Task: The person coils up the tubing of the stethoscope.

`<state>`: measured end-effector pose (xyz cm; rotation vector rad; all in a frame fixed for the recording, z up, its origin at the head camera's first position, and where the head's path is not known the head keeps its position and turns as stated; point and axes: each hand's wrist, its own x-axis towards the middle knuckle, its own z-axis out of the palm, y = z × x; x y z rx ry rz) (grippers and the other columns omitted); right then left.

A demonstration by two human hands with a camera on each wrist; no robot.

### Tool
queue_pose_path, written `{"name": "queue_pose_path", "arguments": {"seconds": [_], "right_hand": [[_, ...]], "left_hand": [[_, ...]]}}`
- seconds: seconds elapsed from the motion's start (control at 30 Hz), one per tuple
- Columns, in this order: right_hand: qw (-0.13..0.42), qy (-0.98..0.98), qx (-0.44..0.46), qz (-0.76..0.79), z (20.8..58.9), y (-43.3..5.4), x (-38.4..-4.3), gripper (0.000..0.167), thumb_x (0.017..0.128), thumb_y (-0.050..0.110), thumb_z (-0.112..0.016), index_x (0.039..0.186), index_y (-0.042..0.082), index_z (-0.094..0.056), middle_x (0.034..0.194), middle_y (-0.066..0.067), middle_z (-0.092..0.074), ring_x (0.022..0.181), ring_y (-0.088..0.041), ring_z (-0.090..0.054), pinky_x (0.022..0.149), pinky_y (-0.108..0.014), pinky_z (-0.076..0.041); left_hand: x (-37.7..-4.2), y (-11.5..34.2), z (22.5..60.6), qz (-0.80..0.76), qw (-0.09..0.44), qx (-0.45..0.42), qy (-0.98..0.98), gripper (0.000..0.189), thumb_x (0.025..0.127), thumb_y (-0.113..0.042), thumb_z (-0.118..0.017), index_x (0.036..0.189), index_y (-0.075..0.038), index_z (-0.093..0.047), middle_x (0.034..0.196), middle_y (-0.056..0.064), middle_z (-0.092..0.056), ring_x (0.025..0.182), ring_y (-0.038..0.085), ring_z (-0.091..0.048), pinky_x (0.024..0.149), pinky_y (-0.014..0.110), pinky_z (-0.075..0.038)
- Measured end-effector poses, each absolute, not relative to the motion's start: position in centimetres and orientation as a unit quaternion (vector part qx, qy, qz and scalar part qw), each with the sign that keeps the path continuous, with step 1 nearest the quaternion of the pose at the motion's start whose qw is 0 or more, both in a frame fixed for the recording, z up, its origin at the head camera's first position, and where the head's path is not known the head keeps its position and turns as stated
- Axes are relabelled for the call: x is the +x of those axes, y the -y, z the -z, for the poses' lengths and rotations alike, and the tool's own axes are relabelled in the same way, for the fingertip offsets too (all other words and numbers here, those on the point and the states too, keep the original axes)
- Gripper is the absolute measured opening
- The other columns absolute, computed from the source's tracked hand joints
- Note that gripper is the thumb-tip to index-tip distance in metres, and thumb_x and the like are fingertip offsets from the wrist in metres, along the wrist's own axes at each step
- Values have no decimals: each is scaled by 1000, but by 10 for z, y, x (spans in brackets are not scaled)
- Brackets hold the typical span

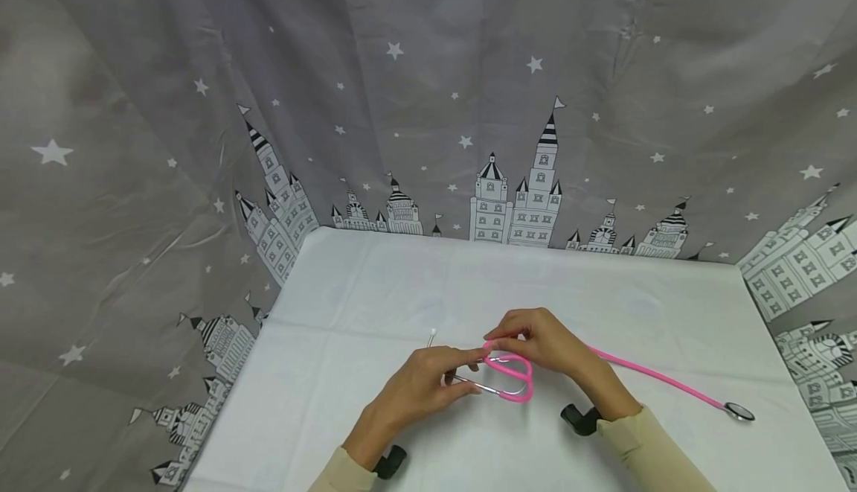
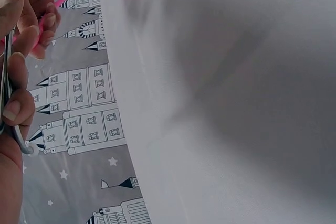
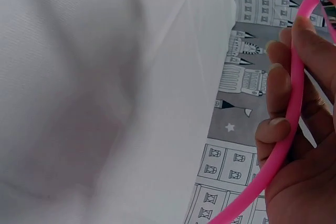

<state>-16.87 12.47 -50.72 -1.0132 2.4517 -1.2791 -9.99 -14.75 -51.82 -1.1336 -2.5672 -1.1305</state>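
A pink stethoscope [image 1: 656, 374] is held above the white table by both hands. My left hand [image 1: 423, 382] grips its metal ear tubes [image 1: 483, 387], and one pale ear tip [image 1: 433, 332] pokes out beyond the fingers. Close by, my right hand [image 1: 541, 342] pinches the pink tubing [image 3: 297, 85] near the Y where it meets the metal; the right wrist view shows the tube running along the palm under curled fingers. From there the tubing trails right to the round chest piece [image 1: 739, 411]. The other ear tip is hidden by the left hand.
White cloth [image 1: 375, 283] covers the table. Behind and at the sides hangs a grey curtain [image 1: 428, 90] printed with castles and stars. Dark wrist-worn devices [image 1: 579, 419] sit beside both beige sleeves [image 1: 646, 447].
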Motion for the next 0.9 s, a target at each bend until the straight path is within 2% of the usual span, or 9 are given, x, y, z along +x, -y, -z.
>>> {"name": "queue_pose_path", "arguments": {"seconds": [0.3,0.47,0.77,0.9], "right_hand": [[103,-825,-323,451,517,-130,-170,21,96,31,-84,115,25,-85,100,8,-81,83,-6,-63,73,-24,-57],[106,-828,-309,456,523,-134,-171,22,94,29,-85,115,23,-85,101,8,-81,88,-4,-67,78,-23,-58],[74,-838,-279,463,533,-148,-177,22,91,22,-87,112,15,-86,96,8,-80,82,-4,-64,73,-20,-54],[70,-847,-252,463,535,-159,-179,22,91,24,-88,111,15,-86,95,6,-80,81,-6,-63,72,-20,-53]], "left_hand": [[-99,145,518,377,48,-373,846,53,89,-24,-89,140,-20,-73,103,-8,-81,71,9,-63,64,13,-51],[-99,144,517,368,39,-377,849,50,91,-25,-89,138,-18,-74,102,-5,-82,72,14,-66,65,16,-54],[-97,144,515,367,33,-372,852,48,90,-26,-89,135,-17,-76,101,-4,-82,71,12,-64,66,7,-46],[-96,145,515,368,34,-368,853,49,89,-26,-89,136,-19,-75,101,-7,-82,71,12,-64,65,10,-49]]}}
